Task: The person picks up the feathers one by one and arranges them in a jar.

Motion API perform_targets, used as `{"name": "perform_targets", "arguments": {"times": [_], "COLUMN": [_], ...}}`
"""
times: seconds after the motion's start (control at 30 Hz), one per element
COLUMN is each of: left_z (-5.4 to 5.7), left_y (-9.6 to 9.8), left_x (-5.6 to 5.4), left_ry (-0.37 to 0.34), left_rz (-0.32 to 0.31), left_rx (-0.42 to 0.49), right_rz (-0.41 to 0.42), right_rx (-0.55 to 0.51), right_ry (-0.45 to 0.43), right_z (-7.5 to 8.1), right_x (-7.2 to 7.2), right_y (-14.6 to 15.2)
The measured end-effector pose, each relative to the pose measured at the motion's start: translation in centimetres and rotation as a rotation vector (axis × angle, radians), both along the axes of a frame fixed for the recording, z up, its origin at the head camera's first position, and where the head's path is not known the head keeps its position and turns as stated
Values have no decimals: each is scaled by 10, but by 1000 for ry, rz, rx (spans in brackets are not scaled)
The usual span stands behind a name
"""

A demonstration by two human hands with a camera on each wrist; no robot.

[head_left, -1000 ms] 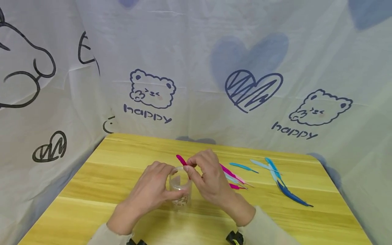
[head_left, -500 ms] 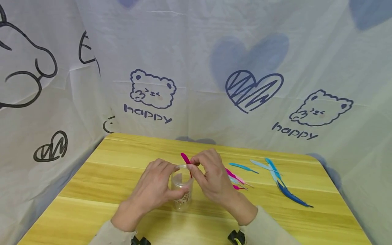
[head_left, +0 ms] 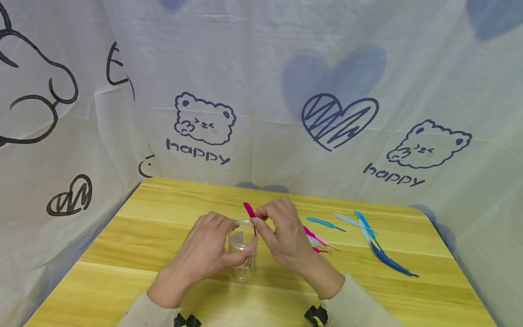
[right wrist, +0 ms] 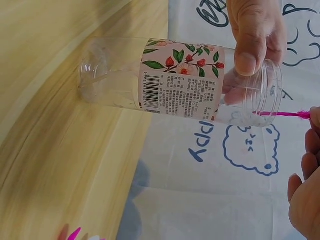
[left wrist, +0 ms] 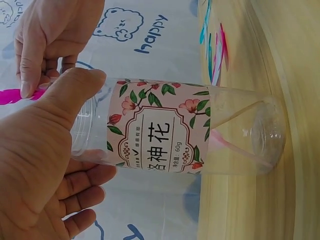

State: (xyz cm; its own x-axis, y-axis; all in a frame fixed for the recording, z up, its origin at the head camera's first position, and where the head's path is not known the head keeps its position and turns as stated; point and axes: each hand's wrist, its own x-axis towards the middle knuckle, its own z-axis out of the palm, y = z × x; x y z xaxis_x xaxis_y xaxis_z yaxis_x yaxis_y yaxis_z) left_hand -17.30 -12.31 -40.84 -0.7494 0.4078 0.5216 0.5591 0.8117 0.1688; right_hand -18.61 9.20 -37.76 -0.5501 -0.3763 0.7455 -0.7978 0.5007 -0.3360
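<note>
A clear plastic jar (head_left: 244,268) stands upright and uncapped on the table, with a pink floral label (left wrist: 160,127) around its middle. My left hand (head_left: 204,245) grips it near the top, thumb on the near side and fingers curled round the back. Between thumb and index finger, my right hand (head_left: 283,234) pinches a magenta feather (head_left: 248,210) above the mouth. Its bare quill (right wrist: 285,114) points down and reaches just inside the rim in the right wrist view. Through the jar's clear lower part, a pink streak (left wrist: 235,147) shows in the left wrist view.
Several pink and pale feathers (head_left: 314,236) lie on the wooden table (head_left: 135,227) just right of the right hand. A lone blue feather (head_left: 325,223) and a cluster of light and dark blue feathers (head_left: 384,254) lie farther right. A printed white cloth (head_left: 265,150) hangs behind the table.
Both hands and the jar have shifted slightly to the right. The magenta feather has become a little more upright over the mouth, its quill at the right side of the rim.
</note>
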Motion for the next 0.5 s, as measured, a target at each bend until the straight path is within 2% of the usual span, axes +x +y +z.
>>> {"name": "perform_targets", "arguments": {"times": [0.17, 0.33, 0.5], "left_z": [1, 2, 2], "left_y": [0, 0, -1], "left_x": [0, 0, -1], "left_ry": [-16, -54, -49], "left_rz": [7, 15, 7], "left_rx": [-8, -12, -22], "right_rz": [3, -6, -5], "right_rx": [1, 11, 21], "right_ry": [20, 0, -11], "right_z": [-2, -2, -2], "right_x": [-1, 0, 0], "right_y": [0, 0, 1]}}
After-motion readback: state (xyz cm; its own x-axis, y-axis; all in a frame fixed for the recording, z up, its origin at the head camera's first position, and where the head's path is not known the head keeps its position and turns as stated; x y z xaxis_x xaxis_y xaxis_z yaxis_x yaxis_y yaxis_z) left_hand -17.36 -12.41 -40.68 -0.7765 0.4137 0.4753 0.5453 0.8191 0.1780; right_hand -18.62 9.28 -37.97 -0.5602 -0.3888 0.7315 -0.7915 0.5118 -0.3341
